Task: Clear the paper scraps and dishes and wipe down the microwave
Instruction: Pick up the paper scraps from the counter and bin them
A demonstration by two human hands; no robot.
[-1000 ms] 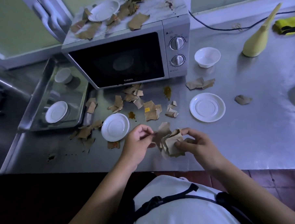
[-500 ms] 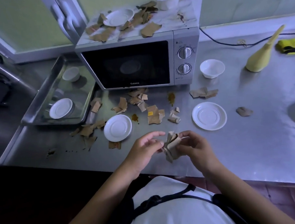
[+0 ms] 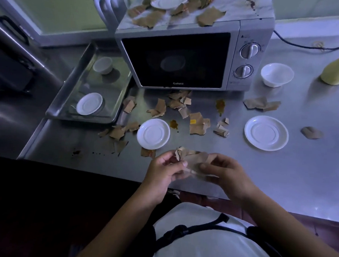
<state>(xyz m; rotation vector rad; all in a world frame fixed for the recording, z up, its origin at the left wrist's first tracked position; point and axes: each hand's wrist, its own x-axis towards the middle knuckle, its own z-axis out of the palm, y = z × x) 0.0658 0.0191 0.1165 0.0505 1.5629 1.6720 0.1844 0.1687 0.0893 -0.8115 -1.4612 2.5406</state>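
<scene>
Wad of paper scraps [image 3: 194, 159] well in front of microwave [image 3: 175, 58], pinched by both left hand [image 3: 161, 172] and right hand [image 3: 229, 172], fingers curled onto it; loose scraps [image 3: 197, 125], two saucers [image 3: 153, 134] nearer microwave.

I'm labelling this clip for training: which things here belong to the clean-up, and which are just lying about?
Part of the job:
scrap bundle, pinched by left hand and right hand
loose scraps
middle saucer
right-side saucer
bowl
microwave
tray

Just lying about:
yellow bottle
black cable
</scene>
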